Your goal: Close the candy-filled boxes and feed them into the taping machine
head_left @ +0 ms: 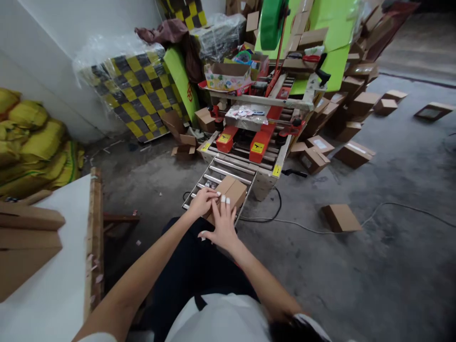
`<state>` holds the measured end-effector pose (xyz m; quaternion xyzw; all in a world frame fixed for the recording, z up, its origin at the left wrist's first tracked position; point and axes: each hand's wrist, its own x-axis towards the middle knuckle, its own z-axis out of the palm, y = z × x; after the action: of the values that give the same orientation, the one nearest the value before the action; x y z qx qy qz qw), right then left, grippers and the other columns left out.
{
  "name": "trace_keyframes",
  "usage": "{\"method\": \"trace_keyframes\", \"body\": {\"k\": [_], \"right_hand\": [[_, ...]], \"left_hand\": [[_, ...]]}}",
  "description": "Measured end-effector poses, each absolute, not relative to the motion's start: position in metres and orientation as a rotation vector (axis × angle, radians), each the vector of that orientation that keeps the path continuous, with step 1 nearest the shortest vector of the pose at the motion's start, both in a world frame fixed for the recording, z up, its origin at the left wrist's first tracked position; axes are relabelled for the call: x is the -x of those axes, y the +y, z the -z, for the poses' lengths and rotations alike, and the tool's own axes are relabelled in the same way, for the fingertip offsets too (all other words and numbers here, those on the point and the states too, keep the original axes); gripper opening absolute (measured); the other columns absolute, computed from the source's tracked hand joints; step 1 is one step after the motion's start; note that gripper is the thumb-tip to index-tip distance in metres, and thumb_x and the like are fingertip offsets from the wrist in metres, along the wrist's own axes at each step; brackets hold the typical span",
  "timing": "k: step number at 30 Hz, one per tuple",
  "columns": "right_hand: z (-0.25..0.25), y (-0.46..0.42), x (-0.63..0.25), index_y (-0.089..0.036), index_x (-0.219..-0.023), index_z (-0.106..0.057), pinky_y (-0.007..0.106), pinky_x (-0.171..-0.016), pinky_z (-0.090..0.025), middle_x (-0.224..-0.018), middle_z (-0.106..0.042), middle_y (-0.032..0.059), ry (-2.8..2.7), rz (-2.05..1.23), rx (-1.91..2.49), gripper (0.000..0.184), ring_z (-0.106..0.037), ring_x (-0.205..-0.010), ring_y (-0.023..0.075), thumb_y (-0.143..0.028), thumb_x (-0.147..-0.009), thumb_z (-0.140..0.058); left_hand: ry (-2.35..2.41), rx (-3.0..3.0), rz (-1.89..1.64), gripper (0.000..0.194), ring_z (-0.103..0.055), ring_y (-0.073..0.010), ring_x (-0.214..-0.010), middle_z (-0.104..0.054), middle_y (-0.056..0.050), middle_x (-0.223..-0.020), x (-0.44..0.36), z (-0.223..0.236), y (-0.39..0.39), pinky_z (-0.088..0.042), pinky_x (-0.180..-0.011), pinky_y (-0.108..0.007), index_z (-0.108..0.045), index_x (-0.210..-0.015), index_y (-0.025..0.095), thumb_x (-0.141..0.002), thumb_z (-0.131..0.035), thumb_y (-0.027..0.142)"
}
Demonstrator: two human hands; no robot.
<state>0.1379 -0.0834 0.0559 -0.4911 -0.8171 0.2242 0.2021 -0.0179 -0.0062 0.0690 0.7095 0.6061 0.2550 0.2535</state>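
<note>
A small brown cardboard box (233, 189) lies on the metal roller conveyor (228, 165) right in front of my body. Its top flaps meet along a centre seam. My left hand (204, 202) rests on the box's near left part, fingers reaching over the top. Beside it, my right hand (223, 223) lies on the near side with its fingers spread and its thumb out to the left. Both hands hide the near end of the box. Beyond the box stands a carton sealing machine (254, 126) with red guide bars.
Several cardboard boxes (354, 154) are piled on the floor at the right, and a single box (342, 218) lies nearer beside a cable (306, 230). At the left is a white table (67, 266) with folded cartons (30, 232). Yellow sacks (39, 137) are stacked along the wall.
</note>
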Motion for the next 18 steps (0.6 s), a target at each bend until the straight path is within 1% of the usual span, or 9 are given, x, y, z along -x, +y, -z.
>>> {"method": "trace_keyframes", "body": {"k": [2, 5, 8, 10, 12, 13, 14, 16, 18], "right_hand": [[-0.059, -0.068, -0.145, -0.019, -0.160, -0.017, 0.075, -0.112, -0.016, -0.163, 0.000, 0.0191, -2.357, -0.557, 1.396, 0.115, -0.001, -0.150, 0.0435, -0.052, -0.073, -0.084], [-0.058, -0.031, -0.153, -0.020, -0.159, -0.024, 0.073, -0.113, -0.019, -0.164, -0.005, 0.0163, -2.471, -0.438, 1.350, 0.100, -0.005, -0.151, 0.0398, -0.039, -0.079, -0.081], [-0.061, 0.024, -0.158, -0.019, -0.156, -0.032, 0.071, -0.113, -0.023, -0.163, -0.009, 0.0173, -2.562, -0.365, 1.289, 0.089, -0.009, -0.150, 0.0401, -0.037, -0.082, -0.077], [-0.070, 0.069, -0.165, -0.017, -0.152, -0.039, 0.066, -0.114, -0.026, -0.162, -0.017, 0.0193, -2.569, -0.346, 1.331, 0.081, -0.015, -0.149, 0.0403, -0.036, -0.083, -0.075], [-0.080, 0.122, -0.172, -0.015, -0.147, -0.046, 0.063, -0.113, -0.029, -0.157, -0.028, 0.0222, -2.517, -0.361, 1.416, 0.073, -0.022, -0.146, 0.0414, -0.034, -0.082, -0.073], [-0.083, 0.150, -0.173, -0.008, -0.146, -0.046, 0.067, -0.111, -0.028, -0.154, -0.030, 0.0280, -2.494, -0.379, 1.416, 0.074, -0.023, -0.144, 0.0453, -0.034, -0.082, -0.073], [-0.084, 0.177, -0.171, -0.006, -0.147, -0.044, 0.074, -0.107, -0.026, -0.152, -0.029, 0.0316, -2.441, -0.385, 1.444, 0.074, -0.024, -0.142, 0.0499, -0.034, -0.083, -0.070], [-0.079, 0.218, -0.160, -0.018, -0.146, -0.050, 0.077, -0.108, -0.016, -0.155, -0.028, 0.0262, -2.257, -0.331, 1.534, 0.066, -0.021, -0.144, 0.0502, -0.039, -0.085, -0.066], [-0.068, 0.224, -0.146, -0.021, -0.151, -0.043, 0.077, -0.109, -0.011, -0.158, -0.021, 0.0237, -2.139, -0.206, 1.438, 0.066, -0.015, -0.147, 0.0470, -0.044, -0.090, -0.054]], "left_hand": [[1.626, -1.882, -0.739, 0.023, -0.062, -0.0224, -0.105, -0.065, -0.009, -0.107, 0.018, -0.067, -0.001, -0.050, -0.101, -0.041, -0.077, -0.099, 0.021, -0.085, -0.059, 0.017], [1.554, -1.773, -0.888, 0.025, -0.062, -0.0215, -0.107, -0.064, -0.009, -0.111, 0.019, -0.061, 0.005, -0.050, -0.102, -0.040, -0.074, -0.105, 0.019, -0.086, -0.058, 0.018], [1.613, -1.601, -1.093, 0.032, -0.063, -0.0222, -0.103, -0.064, -0.011, -0.113, 0.027, -0.053, 0.000, -0.053, -0.098, -0.042, -0.068, -0.117, 0.018, -0.087, -0.060, 0.027], [1.675, -1.546, -1.164, 0.031, -0.064, -0.0231, -0.100, -0.065, -0.012, -0.111, 0.034, -0.050, -0.016, -0.056, -0.093, -0.044, -0.066, -0.117, 0.017, -0.089, -0.058, 0.027], [1.738, -1.545, -1.174, 0.026, -0.066, -0.0226, -0.097, -0.067, -0.013, -0.107, 0.046, -0.051, -0.038, -0.059, -0.086, -0.041, -0.067, -0.113, 0.020, -0.090, -0.057, 0.026], [1.787, -1.544, -1.171, 0.024, -0.067, -0.0217, -0.096, -0.068, -0.012, -0.106, 0.055, -0.053, -0.049, -0.060, -0.081, -0.038, -0.068, -0.111, 0.022, -0.090, -0.058, 0.025], [1.857, -1.537, -1.173, 0.023, -0.067, -0.0207, -0.094, -0.069, -0.011, -0.105, 0.068, -0.056, -0.060, -0.061, -0.076, -0.035, -0.069, -0.110, 0.024, -0.089, -0.059, 0.025], [2.043, -1.509, -1.193, 0.025, -0.067, -0.0201, -0.098, -0.069, -0.009, -0.110, 0.105, -0.068, -0.085, -0.061, -0.076, -0.034, -0.068, -0.111, 0.026, -0.087, -0.062, 0.023], [2.276, -1.451, -1.238, 0.032, -0.062, -0.0238, -0.113, -0.064, -0.011, -0.122, 0.154, -0.092, -0.121, -0.057, -0.093, -0.040, -0.065, -0.117, 0.023, -0.085, -0.064, 0.024]]}}
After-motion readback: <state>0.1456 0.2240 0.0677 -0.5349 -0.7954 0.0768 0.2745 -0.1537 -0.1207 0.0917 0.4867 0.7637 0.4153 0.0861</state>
